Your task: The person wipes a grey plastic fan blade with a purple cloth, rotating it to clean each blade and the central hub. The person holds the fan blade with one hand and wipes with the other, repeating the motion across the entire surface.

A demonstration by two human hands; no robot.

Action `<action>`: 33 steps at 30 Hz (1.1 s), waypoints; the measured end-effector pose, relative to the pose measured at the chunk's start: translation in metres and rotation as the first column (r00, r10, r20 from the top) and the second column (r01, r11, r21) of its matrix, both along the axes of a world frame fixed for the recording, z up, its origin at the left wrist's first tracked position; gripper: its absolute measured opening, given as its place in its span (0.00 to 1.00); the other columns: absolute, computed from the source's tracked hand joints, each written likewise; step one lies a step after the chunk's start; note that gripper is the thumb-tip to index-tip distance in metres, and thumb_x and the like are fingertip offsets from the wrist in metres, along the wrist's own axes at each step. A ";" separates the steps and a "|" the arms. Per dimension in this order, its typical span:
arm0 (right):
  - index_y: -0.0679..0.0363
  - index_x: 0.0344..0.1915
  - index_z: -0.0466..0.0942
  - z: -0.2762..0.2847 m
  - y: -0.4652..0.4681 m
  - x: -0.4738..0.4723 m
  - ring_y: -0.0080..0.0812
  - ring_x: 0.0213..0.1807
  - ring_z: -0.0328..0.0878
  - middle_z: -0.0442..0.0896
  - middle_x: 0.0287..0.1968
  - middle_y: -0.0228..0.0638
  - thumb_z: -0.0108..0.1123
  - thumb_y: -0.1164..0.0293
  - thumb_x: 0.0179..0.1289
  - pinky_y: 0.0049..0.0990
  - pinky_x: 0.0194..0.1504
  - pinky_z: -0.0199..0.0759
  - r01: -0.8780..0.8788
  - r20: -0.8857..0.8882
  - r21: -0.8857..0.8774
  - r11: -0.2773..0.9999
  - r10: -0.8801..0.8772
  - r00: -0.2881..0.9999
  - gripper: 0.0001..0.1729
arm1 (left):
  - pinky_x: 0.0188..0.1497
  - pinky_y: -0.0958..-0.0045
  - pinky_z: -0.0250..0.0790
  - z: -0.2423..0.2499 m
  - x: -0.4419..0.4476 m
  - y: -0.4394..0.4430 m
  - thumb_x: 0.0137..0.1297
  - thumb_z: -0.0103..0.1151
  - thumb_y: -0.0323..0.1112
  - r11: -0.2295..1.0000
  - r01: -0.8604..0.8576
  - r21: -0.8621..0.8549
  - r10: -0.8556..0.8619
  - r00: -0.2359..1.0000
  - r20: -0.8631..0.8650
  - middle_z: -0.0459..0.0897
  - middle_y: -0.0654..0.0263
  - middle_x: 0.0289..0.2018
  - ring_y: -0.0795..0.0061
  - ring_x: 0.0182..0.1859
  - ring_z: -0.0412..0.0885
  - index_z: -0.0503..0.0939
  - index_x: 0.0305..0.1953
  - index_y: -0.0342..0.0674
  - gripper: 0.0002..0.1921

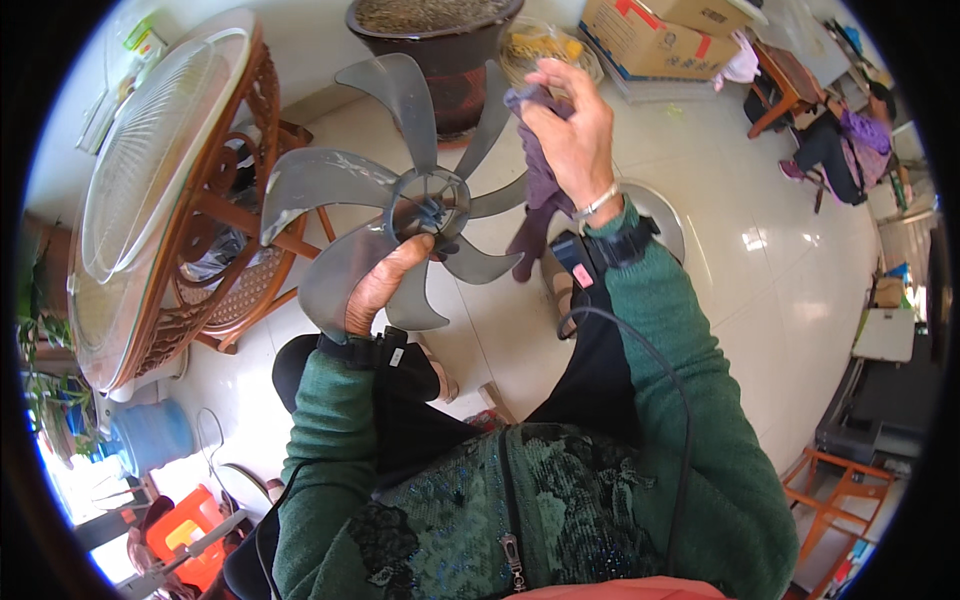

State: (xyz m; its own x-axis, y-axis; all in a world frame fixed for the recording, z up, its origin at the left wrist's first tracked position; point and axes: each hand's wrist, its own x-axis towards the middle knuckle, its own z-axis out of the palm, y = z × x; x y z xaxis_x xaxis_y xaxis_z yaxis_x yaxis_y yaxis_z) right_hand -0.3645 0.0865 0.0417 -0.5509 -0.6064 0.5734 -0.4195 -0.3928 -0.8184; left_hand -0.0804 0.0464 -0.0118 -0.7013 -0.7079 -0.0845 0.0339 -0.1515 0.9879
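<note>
A grey translucent plastic fan blade wheel (360, 176) with several curved blades is held up in front of me. My left hand (390, 274) grips it at the hub, thumb on the hub's rim; the fingers are hidden behind the blades. In my right hand (574, 135) is a purple cloth (546, 169), bunched between thumb and fingers and hanging down. This hand is beside the blades on the right; whether the cloth touches one I cannot tell. Pale streaks mark the left blade. Below the right forearm, a round metallic base (660, 221) rests on the floor, partly covered.
On the left, a glass-topped rattan table (169, 330) carries a white fan grille (165, 150). A large plant pot (454, 82) stands ahead, cardboard boxes (660, 37) behind it to the right. A blue water bottle (154, 435) lies lower left. Another person (844, 142) sits far right.
</note>
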 end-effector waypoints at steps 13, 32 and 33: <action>0.68 0.48 0.90 -0.006 0.017 -0.050 0.14 0.33 0.79 0.88 0.33 0.24 0.72 0.72 0.68 0.21 0.34 0.75 -0.135 -0.028 0.423 0.896 0.161 0.986 0.12 | 0.69 0.64 0.77 -0.008 -0.003 0.010 0.76 0.71 0.36 0.990 0.139 -0.016 -0.134 0.977 0.168 0.90 0.60 0.60 0.70 0.61 0.87 0.81 0.72 0.33 0.28; 0.67 0.54 0.86 -0.018 0.011 -0.082 0.21 0.45 0.89 0.94 0.46 0.33 0.70 0.75 0.71 0.24 0.51 0.84 -0.591 0.499 0.375 0.714 0.382 0.778 0.14 | 0.65 0.65 0.76 0.006 0.013 0.006 0.70 0.72 0.54 0.963 0.210 -0.167 -0.172 0.960 0.219 0.92 0.60 0.53 0.68 0.54 0.86 0.84 0.70 0.36 0.35; 0.66 0.54 0.86 -0.018 0.011 -0.083 0.20 0.45 0.88 0.93 0.46 0.33 0.70 0.75 0.71 0.23 0.50 0.84 -0.613 0.513 0.371 0.698 0.396 0.761 0.14 | 0.67 0.65 0.76 0.006 0.013 0.005 0.68 0.74 0.55 0.965 0.219 -0.141 -0.184 0.956 0.227 0.91 0.59 0.55 0.68 0.57 0.86 0.83 0.71 0.34 0.38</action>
State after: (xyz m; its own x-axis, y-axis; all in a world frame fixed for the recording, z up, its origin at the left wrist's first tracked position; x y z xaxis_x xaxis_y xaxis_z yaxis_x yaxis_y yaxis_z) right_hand -0.4472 0.0973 0.0235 -0.1690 -0.9836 -0.0637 0.0940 0.0483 -0.9944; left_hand -0.0673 0.0514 -0.0062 -0.8096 -0.5699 -0.1405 -0.1914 0.0299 0.9811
